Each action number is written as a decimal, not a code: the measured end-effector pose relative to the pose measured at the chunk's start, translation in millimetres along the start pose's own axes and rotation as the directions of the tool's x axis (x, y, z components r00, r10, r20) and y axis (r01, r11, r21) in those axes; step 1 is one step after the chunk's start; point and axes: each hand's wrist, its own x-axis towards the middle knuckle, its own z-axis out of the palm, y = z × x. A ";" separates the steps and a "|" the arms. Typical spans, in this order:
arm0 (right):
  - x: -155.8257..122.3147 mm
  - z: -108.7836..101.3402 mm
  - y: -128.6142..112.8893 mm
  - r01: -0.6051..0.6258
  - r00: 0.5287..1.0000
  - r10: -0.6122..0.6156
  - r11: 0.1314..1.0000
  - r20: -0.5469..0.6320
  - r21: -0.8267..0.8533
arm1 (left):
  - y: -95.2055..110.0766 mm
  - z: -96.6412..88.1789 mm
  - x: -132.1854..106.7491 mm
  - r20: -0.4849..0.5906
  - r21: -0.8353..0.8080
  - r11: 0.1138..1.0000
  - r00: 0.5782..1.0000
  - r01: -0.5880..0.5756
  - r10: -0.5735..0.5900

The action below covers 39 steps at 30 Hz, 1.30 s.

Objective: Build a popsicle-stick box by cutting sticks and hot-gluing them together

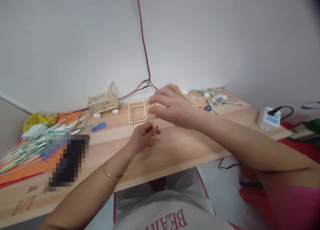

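Note:
My left hand (143, 136) is closed, its thumb and fingers pinching a small piece of thin wooden sticks (154, 131) held upright over the table. Just above it hovers my right hand (172, 106), slightly smeared, with thumb and fingers apart and pointing left. A thin upright stick shows near its fingertips; whether they touch it I cannot tell. Behind my left hand a rectangular frame of wooden sticks (131, 114) lies on the table. Further left stands a small cart built of sticks (103, 102) on white wheels.
Blue wheels (98, 127) lie left of the frame. Packaged sticks (27, 153) and a yellow bag (37, 120) cover the left side. Small parts and wrappers (217, 98) lie at back right. A white power box (269, 119) with a black plug sits at the right edge.

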 end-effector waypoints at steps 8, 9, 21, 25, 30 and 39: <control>-51.1 58.1 -23.5 -0.518 0.826 0.538 0.609 0.168 0.601 | -17.2 3.0 -3.7 0.010 0.079 0.996 0.999 0.031 -0.032; -50.7 63.3 -26.9 -0.518 0.832 0.513 0.586 0.209 0.623 | -17.0 2.8 -3.6 0.014 0.107 0.994 1.000 -0.003 0.001; -53.2 81.7 -31.2 -0.537 0.814 0.527 0.523 0.244 0.662 | -16.3 5.4 -7.7 0.032 0.225 0.973 0.998 -0.055 0.049; -54.5 81.0 -32.9 -0.537 0.822 0.505 0.529 0.264 0.657 | -16.7 5.8 -9.3 0.026 0.263 0.963 0.998 -0.058 0.053; -54.9 81.8 -39.0 -0.519 0.822 0.531 0.545 0.208 0.659 | -14.3 4.7 -10.0 0.049 0.297 0.949 0.994 -0.108 0.098; -50.8 76.8 -40.5 -0.483 0.849 0.501 0.607 0.168 0.631 | -11.8 8.8 -12.8 -0.008 0.323 0.939 0.992 -0.118 0.128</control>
